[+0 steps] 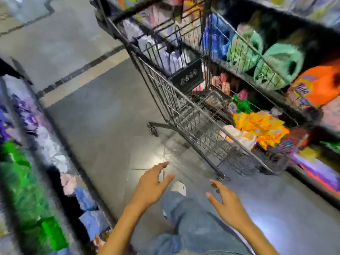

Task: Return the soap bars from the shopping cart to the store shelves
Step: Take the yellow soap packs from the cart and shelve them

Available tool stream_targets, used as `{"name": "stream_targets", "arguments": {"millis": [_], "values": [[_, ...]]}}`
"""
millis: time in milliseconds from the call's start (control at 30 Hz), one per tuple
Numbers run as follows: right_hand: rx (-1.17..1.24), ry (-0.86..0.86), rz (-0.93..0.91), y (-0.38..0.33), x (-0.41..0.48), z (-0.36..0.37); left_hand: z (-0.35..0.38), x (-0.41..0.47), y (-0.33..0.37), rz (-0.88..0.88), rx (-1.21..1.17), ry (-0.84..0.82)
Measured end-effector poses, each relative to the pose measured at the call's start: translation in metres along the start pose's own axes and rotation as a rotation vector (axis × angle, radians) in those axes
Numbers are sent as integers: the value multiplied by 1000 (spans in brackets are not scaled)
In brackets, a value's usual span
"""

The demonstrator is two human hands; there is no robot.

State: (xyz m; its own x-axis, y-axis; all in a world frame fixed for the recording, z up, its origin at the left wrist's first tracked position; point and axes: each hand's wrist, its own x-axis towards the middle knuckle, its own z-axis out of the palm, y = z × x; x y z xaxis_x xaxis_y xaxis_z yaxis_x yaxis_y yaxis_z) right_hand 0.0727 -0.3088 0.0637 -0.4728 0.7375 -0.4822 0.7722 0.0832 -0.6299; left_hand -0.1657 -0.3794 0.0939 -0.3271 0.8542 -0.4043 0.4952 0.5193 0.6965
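Both hands are empty, fingers spread and relaxed: the left hand [150, 188] and right hand [225, 203] hang apart above the floor [95, 111]. Ahead stands the shopping cart [193, 122], close against the right-hand shelves [287, 104]. Bright packets [261, 126] lie in its basket, too blurred to tell which are soap bars.

The grey tiled floor [95, 111], crossed by a dark strip [82, 69], carries a grey wire shopping cart [184, 111] standing on its wheels just beside the right-hand shelves [305, 111]. Blurred yellow-orange packets [257, 126] and white packets [237, 134] lie in its basket. Green packs [279, 65] and an orange pack [320, 85] sit on those shelves; blurred goods fill the left shelf [60, 138].
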Motion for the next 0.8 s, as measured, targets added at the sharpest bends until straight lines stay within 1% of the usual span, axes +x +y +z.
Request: {"name": "stream_targets", "arguments": {"millis": [100,167,300,367,433,500,600,800], "values": [[63,110,14,-26,33,-20,-20,47,29,100,43,-65],[87,199,4,-43,53,-40,-31,80,50,181,71,-70],[126,456,28,-67,81,-86,-42,136,106,372,103,-121],[151,555,47,-68,94,-106,-42,165,132,450,101,-193],[162,609,122,-63,106,-120,-36,195,155,493,96,-294],[173,639,202,-56,119,-130,-27,225,173,533,127,-366],[162,637,318,-44,147,-148,-10,273,194,569,247,-466],[205,564,571,-5,207,-168,42,368,206,424,447,-679]]}}
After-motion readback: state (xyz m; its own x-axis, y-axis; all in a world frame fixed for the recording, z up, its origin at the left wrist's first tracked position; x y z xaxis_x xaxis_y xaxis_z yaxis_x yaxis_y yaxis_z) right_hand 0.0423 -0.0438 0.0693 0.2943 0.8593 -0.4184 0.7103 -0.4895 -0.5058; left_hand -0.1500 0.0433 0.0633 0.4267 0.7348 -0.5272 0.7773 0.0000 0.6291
